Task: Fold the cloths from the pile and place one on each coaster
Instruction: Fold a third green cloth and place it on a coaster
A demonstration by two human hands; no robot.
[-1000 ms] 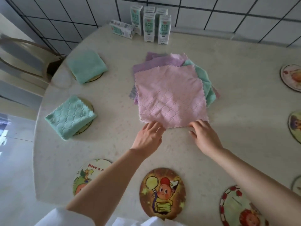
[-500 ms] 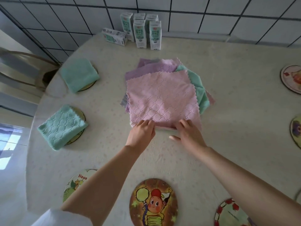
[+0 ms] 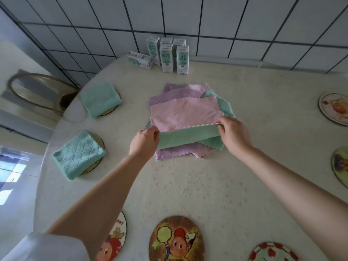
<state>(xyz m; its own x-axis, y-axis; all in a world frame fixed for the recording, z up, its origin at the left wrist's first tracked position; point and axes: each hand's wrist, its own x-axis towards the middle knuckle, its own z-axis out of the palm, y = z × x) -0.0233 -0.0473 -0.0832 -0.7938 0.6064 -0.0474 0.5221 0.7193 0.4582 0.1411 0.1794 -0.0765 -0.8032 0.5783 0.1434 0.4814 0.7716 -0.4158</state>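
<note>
A pile of cloths (image 3: 178, 152) lies mid-table, purple and green layers under a pink cloth (image 3: 184, 113) on top. My left hand (image 3: 144, 142) and my right hand (image 3: 235, 134) each pinch a near corner of the pink cloth. They hold its near edge lifted above the pile, so a green underside shows between them. Two folded green cloths (image 3: 99, 98) (image 3: 79, 153) rest on coasters at the left. Bare picture coasters (image 3: 176, 240) (image 3: 273, 252) (image 3: 116, 240) lie along the near edge, and two more (image 3: 333, 108) (image 3: 340, 166) at the right.
Several milk cartons (image 3: 166, 57) stand at the back of the round table against the tiled wall, one lying on its side. A chair (image 3: 37, 91) stands beyond the table's left edge.
My hands went from resting at the pink cloth's near edge to gripping its corners and lifting that edge away from me. The camera tilted up, so the table sits lower in view.
</note>
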